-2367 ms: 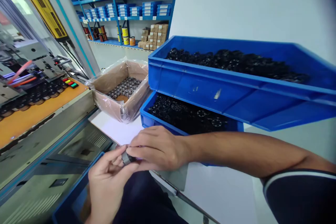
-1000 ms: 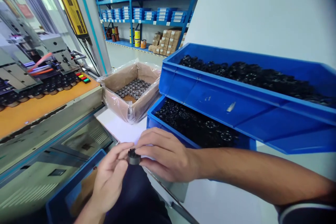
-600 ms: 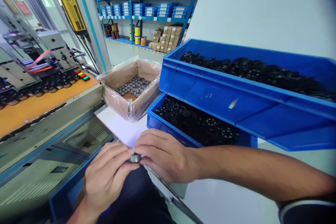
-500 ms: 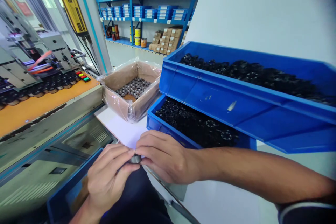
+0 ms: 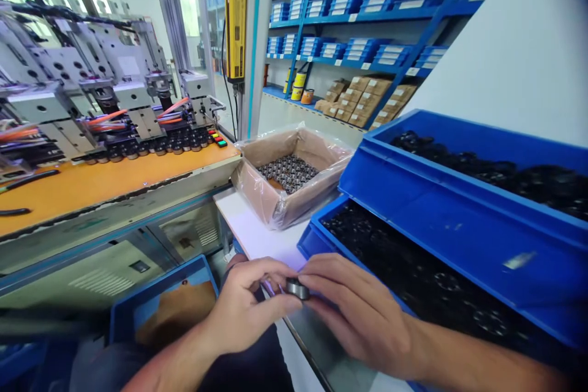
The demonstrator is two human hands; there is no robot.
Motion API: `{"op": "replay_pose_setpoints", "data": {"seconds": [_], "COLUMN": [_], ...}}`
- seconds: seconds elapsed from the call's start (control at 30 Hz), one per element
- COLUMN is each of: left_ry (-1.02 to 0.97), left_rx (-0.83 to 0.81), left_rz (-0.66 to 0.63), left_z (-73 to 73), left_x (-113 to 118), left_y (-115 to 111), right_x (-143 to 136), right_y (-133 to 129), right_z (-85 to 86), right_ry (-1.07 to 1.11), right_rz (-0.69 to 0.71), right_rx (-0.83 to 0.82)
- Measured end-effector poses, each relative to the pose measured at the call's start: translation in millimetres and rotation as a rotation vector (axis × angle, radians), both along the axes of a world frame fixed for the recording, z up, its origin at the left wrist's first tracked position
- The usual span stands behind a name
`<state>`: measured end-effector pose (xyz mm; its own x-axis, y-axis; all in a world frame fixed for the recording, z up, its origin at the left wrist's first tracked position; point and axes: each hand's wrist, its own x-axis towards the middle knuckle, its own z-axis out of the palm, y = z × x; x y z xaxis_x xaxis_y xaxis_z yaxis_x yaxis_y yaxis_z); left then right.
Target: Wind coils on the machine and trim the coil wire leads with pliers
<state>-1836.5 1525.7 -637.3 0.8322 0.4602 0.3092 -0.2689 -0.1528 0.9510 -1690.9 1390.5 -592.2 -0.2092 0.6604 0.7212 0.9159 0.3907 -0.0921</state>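
Observation:
A small round metal part [image 5: 297, 288] is pinched between both hands, low in the middle of the head view. My left hand [image 5: 250, 303] grips it from the left, thumb below and fingers above. From the right, my right hand [image 5: 356, 303] holds the same part with its fingertips. The hands are above the edge of a white table [image 5: 234, 214]. Beyond them is a plastic-lined cardboard box [image 5: 261, 199] with many metal rings inside. Two stacked blue bins [image 5: 436, 196] with black parts stand to the right.
An orange bench [image 5: 105, 187] at the left carries a machine [image 5: 133, 89] and a row of small parts. A blue bin [image 5: 117, 318] with brown material sits low at the left. Blue shelves [image 5: 340, 62] stand behind.
The view has swung left, so the machine shows more and the bins lie further right. Both hands still hold the metal part, with the left hand's fingers more curled.

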Motion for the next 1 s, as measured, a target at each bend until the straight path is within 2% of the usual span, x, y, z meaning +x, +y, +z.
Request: {"op": "replay_pose_setpoints", "data": {"seconds": [0.13, 0.23, 0.3, 0.37, 0.43, 0.47, 0.53, 0.6, 0.67, 0.77, 0.87, 0.93, 1.0], "left_ry": [0.089, 0.111, 0.139, 0.257, 0.354, 0.401, 0.517, 0.617, 0.676, 0.706, 0.707, 0.683, 0.644], "left_rx": [0.204, 0.368, 0.544, 0.769, 0.816, 0.835, 0.863, 0.863, 0.854, 0.857, 0.912, 0.988, 1.081], "left_rz": [-0.024, 0.030, 0.211, 0.555, 0.771, 0.849, 0.920, 0.930, 0.918, 0.916, 0.965, 0.952, 0.862], "left_z": [13.0, 24.4, 37.0, 56.0, 78.9, 89.6, 104.9, 108.4, 102.4, 92.0, 97.2, 106.9, 114.0], "left_x": [-4.4, -7.0, -11.3, -18.3, -26.7, -30.5, -35.7, -37.2, -37.4, -39.3, -29.8, -4.4, 38.3], "left_y": [0.1, 19.8, 56.2, 110.5, 171.2, 199.3, 244.5, 271.8, 283.7, 283.3, 269.3, 252.7, 231.7], "right_x": [-1.8, 2.9, 7.4, 10.6, 11.5, 11.3, 11.2, 15.0, 26.6, 60.5, 101.6, 122.5, 134.7], "right_y": [0.3, 2.8, 4.2, 5.1, 6.2, 6.8, 8.1, 8.4, 6.9, 1.2, -5.6, -8.4, -9.6], "right_z": [0.7, -2.5, -5.7, -8.2, -9.0, -8.7, -7.0, -5.0, -4.3, -9.0, -21.3, -31.2, -40.3], "right_ry": [-0.053, -0.084, -0.111, -0.112, -0.098, -0.098, -0.105, -0.122, -0.145, -0.188, -0.157, -0.075, 0.012], "right_rz": [-0.002, -0.103, -0.174, -0.207, -0.214, -0.211, -0.216, -0.233, -0.258, -0.330, -0.471, -0.535, -0.534], "right_rx": [-0.021, -0.059, -0.056, -0.052, -0.042, -0.036, -0.026, -0.027, -0.022, -0.021, -0.115, -0.313, -0.532]}}
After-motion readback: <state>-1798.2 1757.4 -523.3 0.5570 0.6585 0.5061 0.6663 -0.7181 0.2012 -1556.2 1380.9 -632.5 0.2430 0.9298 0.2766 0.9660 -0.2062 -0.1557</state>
